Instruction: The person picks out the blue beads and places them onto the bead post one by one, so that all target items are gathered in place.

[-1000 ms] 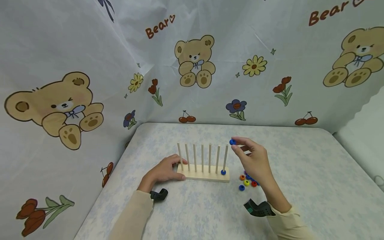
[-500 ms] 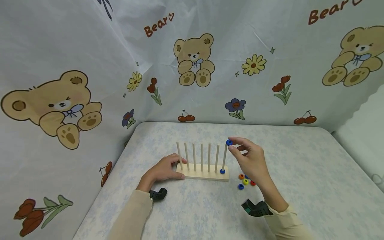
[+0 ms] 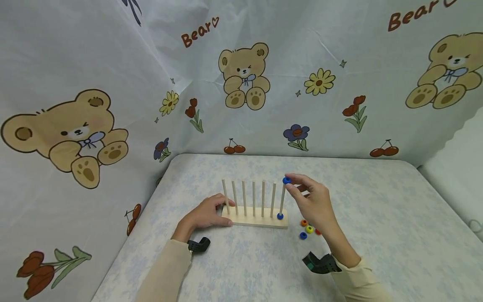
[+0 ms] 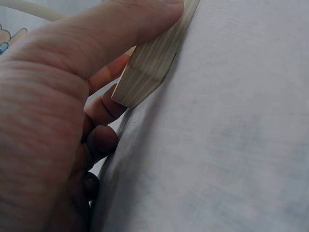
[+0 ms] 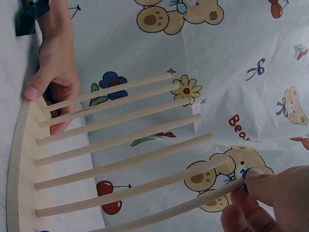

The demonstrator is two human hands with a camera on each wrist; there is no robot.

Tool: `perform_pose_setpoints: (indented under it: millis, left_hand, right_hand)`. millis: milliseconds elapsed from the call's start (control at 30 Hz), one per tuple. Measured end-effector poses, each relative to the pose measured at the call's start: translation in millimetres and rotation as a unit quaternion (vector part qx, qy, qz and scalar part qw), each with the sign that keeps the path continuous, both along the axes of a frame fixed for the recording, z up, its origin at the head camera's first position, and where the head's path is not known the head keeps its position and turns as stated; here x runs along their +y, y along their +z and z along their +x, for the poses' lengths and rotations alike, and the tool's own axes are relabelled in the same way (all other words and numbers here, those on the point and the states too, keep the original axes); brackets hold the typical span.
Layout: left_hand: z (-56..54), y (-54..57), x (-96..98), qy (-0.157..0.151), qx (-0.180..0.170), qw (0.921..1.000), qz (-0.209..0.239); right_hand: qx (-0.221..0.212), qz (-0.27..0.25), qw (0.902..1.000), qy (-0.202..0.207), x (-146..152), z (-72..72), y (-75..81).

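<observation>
A wooden base (image 3: 249, 219) with several upright pegs stands on the table. My left hand (image 3: 205, 213) grips its left end, thumb on the front edge and fingers behind; the left wrist view shows the wood's end (image 4: 145, 67) between them. At the far right peg (image 3: 282, 199), one blue bead (image 3: 280, 216) sits at the bottom. My right hand (image 3: 313, 203) pinches another blue bead (image 3: 286, 180) between thumb and index finger, right at that peg's tip. In the right wrist view the thumb mostly covers this bead (image 5: 248, 173).
Right of the base lie loose beads: an orange bead (image 3: 304, 222), a yellow bead (image 3: 309, 229), a blue bead (image 3: 303, 235) and a red bead (image 3: 318, 231) partly hidden by the right hand. A bear-printed cloth (image 3: 151, 50) hangs behind and left of the table (image 3: 241, 268).
My right hand has moved left with the blue bead, from beside the far right peg to its tip. My left hand has stayed on the base.
</observation>
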State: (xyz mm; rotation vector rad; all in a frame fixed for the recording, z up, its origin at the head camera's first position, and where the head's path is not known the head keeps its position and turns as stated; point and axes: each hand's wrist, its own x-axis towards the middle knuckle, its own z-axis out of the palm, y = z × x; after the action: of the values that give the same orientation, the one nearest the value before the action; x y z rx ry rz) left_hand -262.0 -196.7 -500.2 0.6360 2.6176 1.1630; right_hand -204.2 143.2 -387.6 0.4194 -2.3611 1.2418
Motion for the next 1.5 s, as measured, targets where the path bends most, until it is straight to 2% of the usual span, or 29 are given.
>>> perform_pose_setpoints:
  millis: [267, 533, 800, 1500]
  left_hand:
    - [0.6, -1.0, -1.0, 0.000, -0.004, 1.0000, 0.003]
    - [1.0, 0.3, 0.0, 0.001, -0.007, 1.0000, 0.005]
    - [0.2, -0.8, -0.7, 0.001, -0.003, 1.0000, 0.005]
    - [0.2, -0.9, -0.1, 0.001, -0.005, 1.0000, 0.007]
  right_hand:
    - [-0.004, -0.002, 0.9999, 0.010, -1.5, 0.6, -1.6]
    - [0.000, 0.000, 1.0000, 0.005, -1.8, 0.5, -1.9]
    - [-0.017, 0.017, 0.9997, 0.000, -2.5, -0.1, -2.8]
    - [-0.022, 0.011, 0.9997, 0.000, -1.0, 1.2, -2.2]
